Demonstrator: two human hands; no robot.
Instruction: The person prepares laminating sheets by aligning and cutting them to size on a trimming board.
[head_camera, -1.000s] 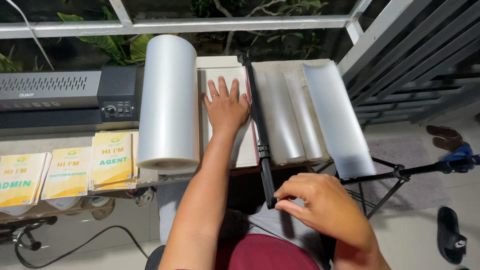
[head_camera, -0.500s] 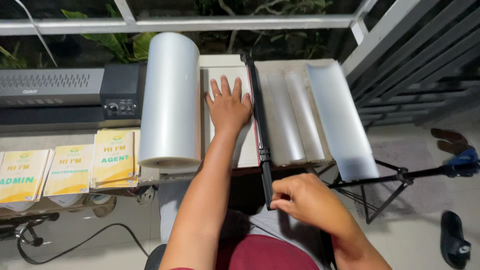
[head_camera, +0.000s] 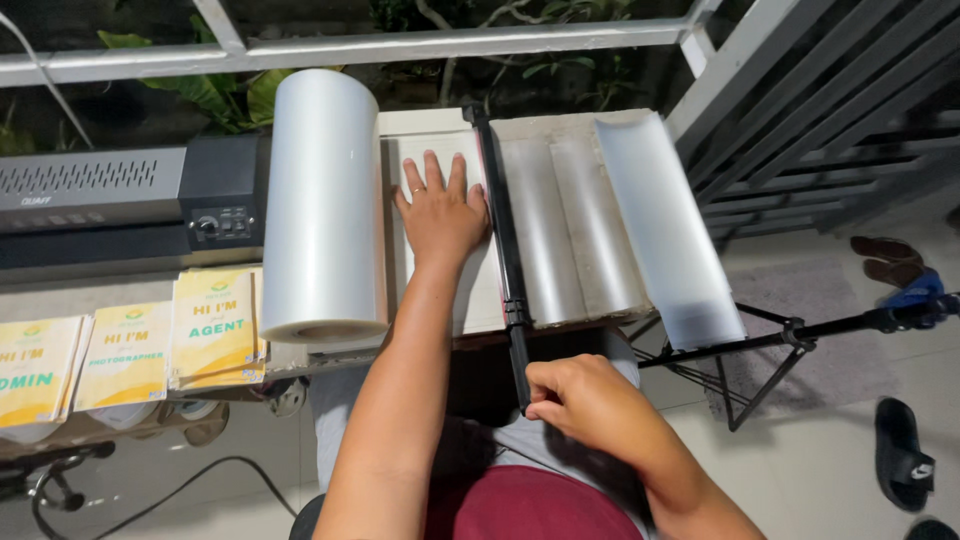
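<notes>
Little change from half a second ago: left hand (head_camera: 441, 212) stays flat, fingers spread, pressing the white sheet (head_camera: 478, 290) at frame centre; right hand (head_camera: 585, 400) has slid slightly lower, fingers curled shut around the black cutter arm's (head_camera: 503, 240) handle end at lower centre. Big film roll (head_camera: 320, 205) lies just left of the sheet on the table (head_camera: 40, 295). Curled film pieces (head_camera: 665, 225) right. Laminator (head_camera: 110, 205) upper left; yellow cards (head_camera: 210, 325) below it. Sandals (head_camera: 903, 455) on floor, lower right.
</notes>
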